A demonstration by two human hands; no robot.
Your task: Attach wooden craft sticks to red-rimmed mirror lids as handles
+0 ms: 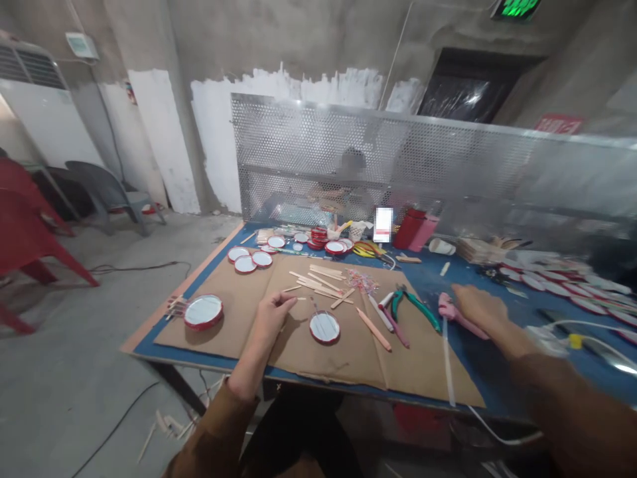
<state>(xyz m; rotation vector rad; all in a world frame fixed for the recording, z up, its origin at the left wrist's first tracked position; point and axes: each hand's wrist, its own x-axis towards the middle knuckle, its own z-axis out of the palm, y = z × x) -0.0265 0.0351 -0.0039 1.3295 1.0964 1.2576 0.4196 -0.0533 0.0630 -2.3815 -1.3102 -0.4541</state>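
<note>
Head view: on the worktop's (423,271) cardboard (298,358), the left disc (204,311), with sticks at its left edge, seems further along than the middle disc (325,328); loose sticks (326,272) lie beyond, unattached. The left hand (271,315) is narrowed at a short wooden piece (301,299), the right hand (480,309) at a pink glue gun (446,306); I cannot tell whether either grips.

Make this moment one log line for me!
left hand: over cardboard, grip unclear | right hand: at pink glue gun, grip unclear | red-rimmed disc: on cardboard, between hands | wooden sticks: on cardboard
</note>
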